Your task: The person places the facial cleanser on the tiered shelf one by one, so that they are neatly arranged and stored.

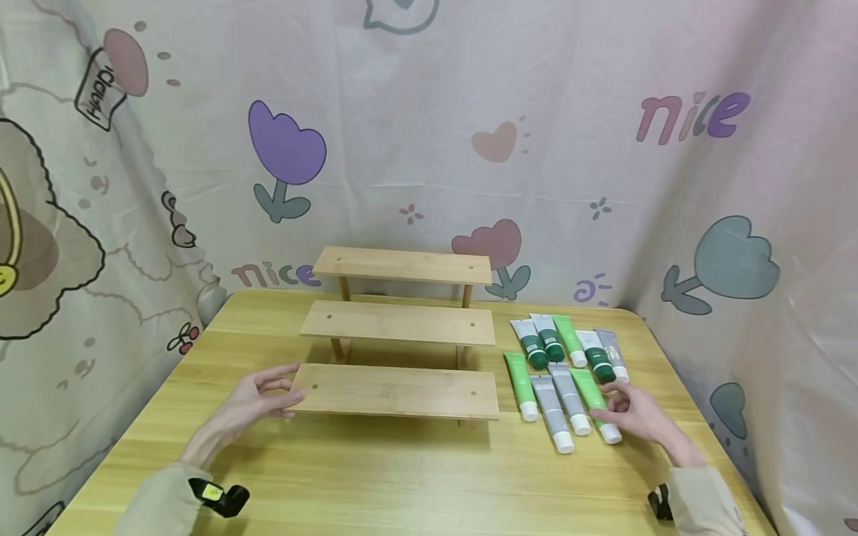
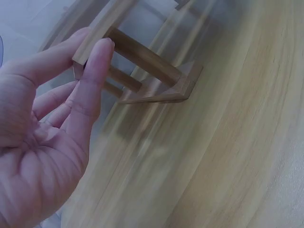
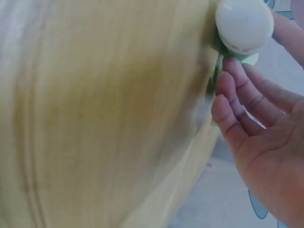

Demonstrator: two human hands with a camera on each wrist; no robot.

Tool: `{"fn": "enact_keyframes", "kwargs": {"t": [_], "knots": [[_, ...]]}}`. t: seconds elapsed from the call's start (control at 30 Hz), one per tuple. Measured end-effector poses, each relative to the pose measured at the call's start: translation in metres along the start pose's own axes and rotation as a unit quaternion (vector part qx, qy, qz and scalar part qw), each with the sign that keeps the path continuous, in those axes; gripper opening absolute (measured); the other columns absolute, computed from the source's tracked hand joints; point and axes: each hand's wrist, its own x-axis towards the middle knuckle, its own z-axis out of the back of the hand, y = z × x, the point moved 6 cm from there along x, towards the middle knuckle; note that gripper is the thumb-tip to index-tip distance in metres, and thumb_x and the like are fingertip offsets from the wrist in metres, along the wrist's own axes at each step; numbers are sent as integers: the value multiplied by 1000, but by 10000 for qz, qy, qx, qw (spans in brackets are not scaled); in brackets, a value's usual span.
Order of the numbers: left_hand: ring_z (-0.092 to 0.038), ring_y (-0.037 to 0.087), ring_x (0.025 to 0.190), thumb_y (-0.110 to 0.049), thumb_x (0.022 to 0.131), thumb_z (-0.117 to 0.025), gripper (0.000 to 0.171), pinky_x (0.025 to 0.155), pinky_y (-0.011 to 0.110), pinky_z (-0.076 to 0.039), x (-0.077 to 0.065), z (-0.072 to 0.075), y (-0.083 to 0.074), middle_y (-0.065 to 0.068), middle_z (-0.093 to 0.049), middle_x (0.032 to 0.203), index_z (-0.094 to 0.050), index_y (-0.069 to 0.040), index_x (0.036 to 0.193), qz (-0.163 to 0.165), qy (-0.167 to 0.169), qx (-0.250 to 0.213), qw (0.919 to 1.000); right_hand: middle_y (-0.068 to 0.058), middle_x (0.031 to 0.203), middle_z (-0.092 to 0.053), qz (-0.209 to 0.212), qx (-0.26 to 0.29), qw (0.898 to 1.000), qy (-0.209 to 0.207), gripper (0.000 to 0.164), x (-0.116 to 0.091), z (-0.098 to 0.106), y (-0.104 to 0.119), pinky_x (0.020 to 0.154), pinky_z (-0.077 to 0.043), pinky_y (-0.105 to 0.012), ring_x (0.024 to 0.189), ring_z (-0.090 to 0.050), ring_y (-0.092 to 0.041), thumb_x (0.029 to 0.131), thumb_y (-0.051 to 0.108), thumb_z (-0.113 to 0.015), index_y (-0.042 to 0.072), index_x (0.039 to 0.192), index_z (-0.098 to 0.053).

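Note:
A three-tier wooden display stand (image 1: 395,391) stands on the table. At the left end of its lowest shelf, my left hand (image 1: 258,402) pinches the board between thumb and fingers; the left wrist view shows this left hand (image 2: 52,114) at the board's corner. To the right lie several squeeze tubes in two rows. My right hand (image 1: 637,413) has thumb and fingers on either side of a green tube (image 1: 588,388) at the front row's right end. Its white cap (image 3: 244,23) looms large in the right wrist view, above the curled fingers (image 3: 230,118); the thumb is partly hidden behind it.
Beside the held tube lie grey tubes (image 1: 551,409) and another green tube (image 1: 520,383). Behind them is a row with dark-green-capped white tubes (image 1: 595,356). A printed curtain (image 1: 402,149) hangs behind the wooden table (image 1: 375,484) and along both sides.

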Motion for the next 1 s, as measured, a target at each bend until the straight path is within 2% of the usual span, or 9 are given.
{"fn": "enact_keyframes", "kwargs": {"t": [0.3, 0.57, 0.87, 1.0], "knots": [[-73, 14, 86, -8, 96, -67, 78, 85, 43, -65, 0, -1, -2, 0, -63, 103, -19, 15, 152, -156, 130, -24, 9998, -4, 81, -68, -381, 85, 9987, 328, 54, 0, 3, -1, 59, -48, -19, 70, -57, -3, 82, 26, -83, -8, 117, -62], [-73, 15, 87, -8, 97, -66, 77, 85, 42, -65, 1, -1, 0, -2, -63, 102, -18, 15, 152, -209, 145, -23, 9997, -6, 84, -69, -581, 141, 9977, 312, 52, 0, 7, -1, 60, -49, -19, 73, -59, -8, 80, 24, -84, -7, 117, -63], [-73, 13, 87, -8, 96, -67, 77, 85, 41, -65, 0, -1, -1, -2, -63, 103, -19, 14, 152, -126, 64, -131, 9998, -10, 91, -71, -545, -67, 9983, 178, 50, -1, 13, -1, 65, -53, -19, 82, -65, -16, 80, 20, -84, -8, 116, -66], [-72, 12, 87, -6, 97, -65, 76, 84, 39, -66, 0, -2, -3, -4, -64, 102, -18, 16, 152, -208, 148, -196, 9995, -12, 94, -72, -565, -46, 9982, 217, 51, -2, 15, -1, 67, -56, -19, 84, -66, -19, 80, 19, -84, -11, 117, -65]]}}
